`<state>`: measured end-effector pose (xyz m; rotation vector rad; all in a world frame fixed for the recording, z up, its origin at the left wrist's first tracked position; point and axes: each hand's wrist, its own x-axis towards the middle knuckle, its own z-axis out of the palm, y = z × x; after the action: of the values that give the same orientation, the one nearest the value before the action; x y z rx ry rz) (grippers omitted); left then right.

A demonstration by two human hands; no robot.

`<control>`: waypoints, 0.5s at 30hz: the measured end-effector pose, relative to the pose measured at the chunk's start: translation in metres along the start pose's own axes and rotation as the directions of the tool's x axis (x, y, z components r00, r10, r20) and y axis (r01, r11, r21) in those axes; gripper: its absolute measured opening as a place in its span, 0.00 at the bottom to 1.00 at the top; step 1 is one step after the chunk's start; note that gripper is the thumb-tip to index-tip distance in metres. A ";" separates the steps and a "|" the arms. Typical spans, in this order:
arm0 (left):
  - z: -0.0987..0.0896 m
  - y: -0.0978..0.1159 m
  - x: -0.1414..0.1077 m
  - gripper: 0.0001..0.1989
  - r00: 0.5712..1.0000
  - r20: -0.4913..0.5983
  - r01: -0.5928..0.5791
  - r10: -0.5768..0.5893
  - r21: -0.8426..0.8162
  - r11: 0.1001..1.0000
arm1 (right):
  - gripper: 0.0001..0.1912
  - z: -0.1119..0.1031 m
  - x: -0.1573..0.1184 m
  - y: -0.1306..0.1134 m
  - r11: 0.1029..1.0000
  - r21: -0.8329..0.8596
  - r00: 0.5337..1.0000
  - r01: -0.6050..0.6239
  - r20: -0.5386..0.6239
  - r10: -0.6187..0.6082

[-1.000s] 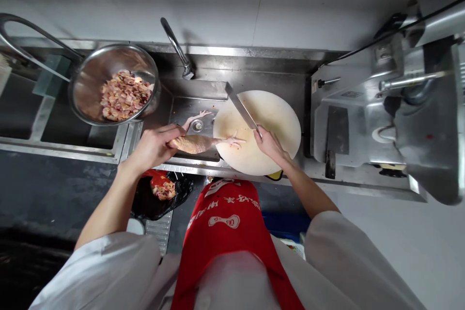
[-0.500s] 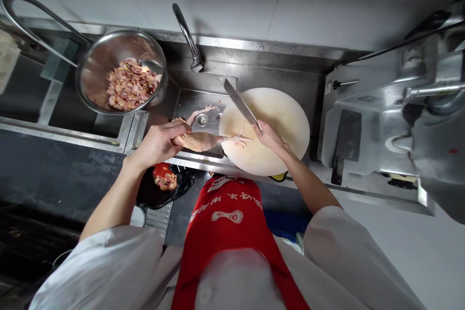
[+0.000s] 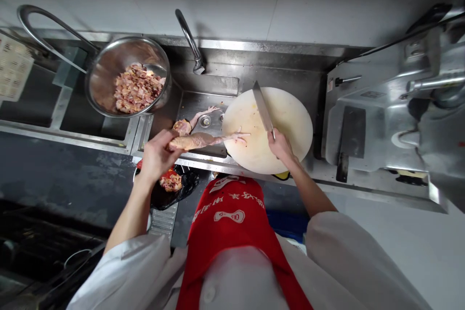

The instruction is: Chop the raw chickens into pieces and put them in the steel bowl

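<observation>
My left hand (image 3: pixel 159 154) grips the thick end of a raw chicken leg (image 3: pixel 194 141) with its foot attached. The leg reaches to the right over the sink edge, and its foot lies over the left part of a round white cutting board (image 3: pixel 294 131). Closed around the handle of a cleaver (image 3: pixel 264 109) is my right hand (image 3: pixel 280 145), above the board's middle. The blade points away from me, tilted to the left. A second raw chicken leg (image 3: pixel 189 123) with its foot lies in the sink (image 3: pixel 214 147), behind the held one.
At the left stands a steel bowl (image 3: pixel 100 82) of chopped meat. A faucet (image 3: pixel 191 41) rises behind the sink. Below my left hand hangs a black plastic bag (image 3: pixel 189 186) with meat scraps. A large metal machine (image 3: pixel 385 106) borders the board's right side.
The cleaver has moved right, and its blade stands more upright. My left hand has turned the chicken leg and shifted slightly toward me. More of the second leg shows in the sink.
</observation>
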<state>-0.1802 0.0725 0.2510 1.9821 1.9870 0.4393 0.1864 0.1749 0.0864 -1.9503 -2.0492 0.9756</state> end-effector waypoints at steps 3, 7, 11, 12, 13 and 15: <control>0.012 0.006 -0.031 0.12 0.999 -0.018 0.039 -0.039 -0.004 0.999 | 0.22 0.021 -0.065 0.006 0.998 -0.004 0.997 -0.068 -0.038 0.068; 0.025 0.016 -0.057 0.10 0.999 -0.013 0.032 -0.032 -0.021 0.999 | 0.23 0.055 -0.144 -0.008 0.984 0.090 0.988 -0.152 0.014 0.152; 0.030 0.016 -0.062 0.10 1.000 -0.027 -0.008 0.007 -0.040 0.999 | 0.26 0.079 -0.181 -0.047 0.960 0.149 0.951 -0.239 -0.165 0.262; 0.031 0.014 -0.061 0.10 0.999 -0.028 -0.024 0.023 -0.050 0.998 | 0.26 0.084 -0.184 -0.057 0.953 0.155 0.937 -0.259 -0.198 0.287; 0.031 0.012 -0.060 0.10 0.999 -0.026 -0.040 0.039 -0.060 0.997 | 0.26 0.090 -0.185 -0.065 0.947 0.151 0.931 -0.284 -0.194 0.310; 0.030 0.005 -0.057 0.10 0.998 -0.022 -0.067 0.065 -0.075 0.995 | 0.22 0.099 -0.184 -0.075 0.933 0.108 0.931 -0.342 -0.099 0.353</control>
<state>-0.1630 0.0157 0.2254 2.0085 1.8911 0.5433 0.0978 -0.0280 0.1093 -2.3108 -1.6006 0.9687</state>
